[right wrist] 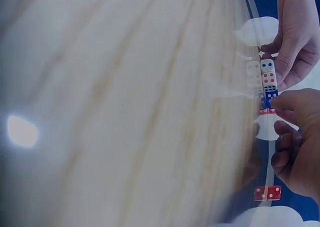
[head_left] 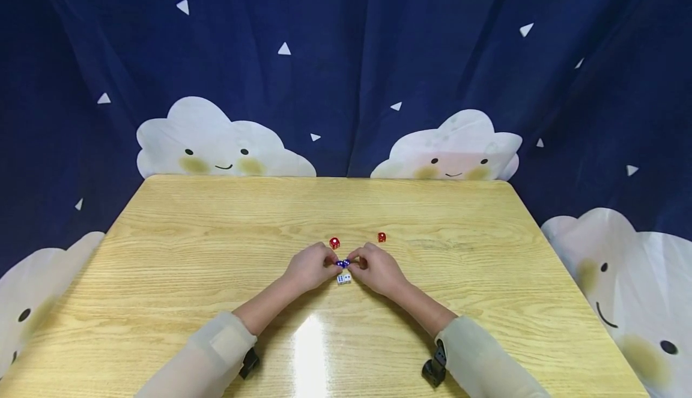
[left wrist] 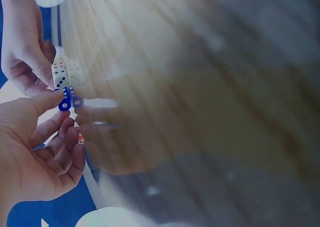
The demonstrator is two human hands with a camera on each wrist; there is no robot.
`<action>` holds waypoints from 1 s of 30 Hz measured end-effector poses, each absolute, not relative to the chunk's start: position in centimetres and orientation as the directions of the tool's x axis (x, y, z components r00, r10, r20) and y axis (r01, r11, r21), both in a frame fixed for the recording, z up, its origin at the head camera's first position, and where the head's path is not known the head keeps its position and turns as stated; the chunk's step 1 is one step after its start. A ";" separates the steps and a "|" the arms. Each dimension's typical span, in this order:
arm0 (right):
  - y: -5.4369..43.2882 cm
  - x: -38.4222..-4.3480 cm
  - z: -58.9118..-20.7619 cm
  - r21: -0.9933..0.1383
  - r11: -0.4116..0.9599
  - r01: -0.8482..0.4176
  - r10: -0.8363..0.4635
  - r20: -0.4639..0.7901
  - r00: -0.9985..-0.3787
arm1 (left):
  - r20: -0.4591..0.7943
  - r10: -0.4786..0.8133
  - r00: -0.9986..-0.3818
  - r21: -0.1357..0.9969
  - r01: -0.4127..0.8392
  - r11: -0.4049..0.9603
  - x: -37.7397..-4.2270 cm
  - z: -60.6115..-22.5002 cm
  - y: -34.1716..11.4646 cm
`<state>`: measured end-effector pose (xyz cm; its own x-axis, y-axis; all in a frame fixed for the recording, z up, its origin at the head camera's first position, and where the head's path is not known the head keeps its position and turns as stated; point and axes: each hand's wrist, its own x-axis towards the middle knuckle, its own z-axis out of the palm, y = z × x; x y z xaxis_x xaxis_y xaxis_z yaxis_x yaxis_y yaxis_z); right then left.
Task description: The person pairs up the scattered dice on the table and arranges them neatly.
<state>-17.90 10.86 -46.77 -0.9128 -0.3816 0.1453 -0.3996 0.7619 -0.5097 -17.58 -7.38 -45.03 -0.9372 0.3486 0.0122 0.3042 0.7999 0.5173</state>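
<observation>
Two blue dice [head_left: 346, 263] sit side by side on the table between my hands. My left hand [head_left: 312, 266] pinches the left blue die [left wrist: 64, 105] between thumb and fingers. From the other side, my right hand [head_left: 378, 269] pinches the right blue die [right wrist: 270, 98] with thumb and index finger. Just in front of them, toward me, two white dice [head_left: 343, 278] stand next to each other. Beyond my left fingertips lies a red die [head_left: 334, 243]. A second red die [head_left: 381, 237] rests just past my right hand.
All of this is on a light wood-grain table [head_left: 216, 224] with a shiny surface. A dark blue curtain [head_left: 335, 74] with printed smiling clouds hangs behind its far edge and along both sides. A bright reflection shows on the near middle of the tabletop.
</observation>
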 end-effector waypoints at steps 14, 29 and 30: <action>11.0 -17.9 -46.9 -0.509 0.762 -0.401 -0.387 0.139 -0.912 | 0.011 0.322 -0.947 0.570 0.271 0.776 -18.5 -44.4 -8.3; 11.1 -18.1 -46.8 -0.500 0.762 -0.411 -0.405 0.127 -0.905 | -0.035 0.228 -0.973 0.546 0.173 0.820 -21.0 -44.2 -8.6; 11.1 -18.1 -46.8 -0.498 0.761 -0.416 -0.409 0.128 -0.903 | -0.041 0.226 -0.973 0.545 0.168 0.822 -21.1 -44.3 -8.6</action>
